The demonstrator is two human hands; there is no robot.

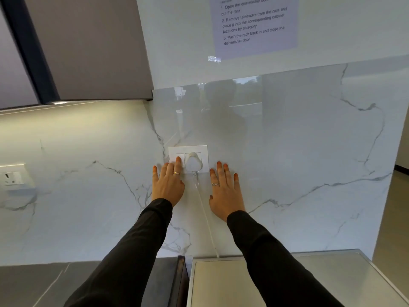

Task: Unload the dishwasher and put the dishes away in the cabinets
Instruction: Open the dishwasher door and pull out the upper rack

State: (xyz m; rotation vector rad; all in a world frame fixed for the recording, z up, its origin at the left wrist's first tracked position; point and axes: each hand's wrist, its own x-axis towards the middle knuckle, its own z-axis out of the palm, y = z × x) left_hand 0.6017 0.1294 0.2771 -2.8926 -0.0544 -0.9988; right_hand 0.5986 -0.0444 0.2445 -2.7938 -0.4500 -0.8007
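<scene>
A: Where do things stand?

B: Both hands are held out flat in front of the marble wall [298,151] at the centre of the frame. The left hand [168,185] has straight, spread fingers, its fingertips over the white socket plate [188,158]; the right hand [224,189] is just right of the plug [194,163] and its cord [204,216], fingers straight too. Neither holds anything.

A: And the dishwasher?

B: Not plainly in view. No dishes or rack show. A steel-topped unit [332,278] sits at the lower right, below the hands (whether that is the dishwasher I cannot tell). An upper cabinet [93,47] fills the upper left, and a taped instruction sheet [254,23] sits at the top centre.

A: So the step?

B: By my judgement, nothing is unloaded yet; this looks like a starting pose. To begin well, I'd lower the hands clear of the cord, look down to find the door handle, and pull the door evenly with both hands before drawing out the rack.
</scene>
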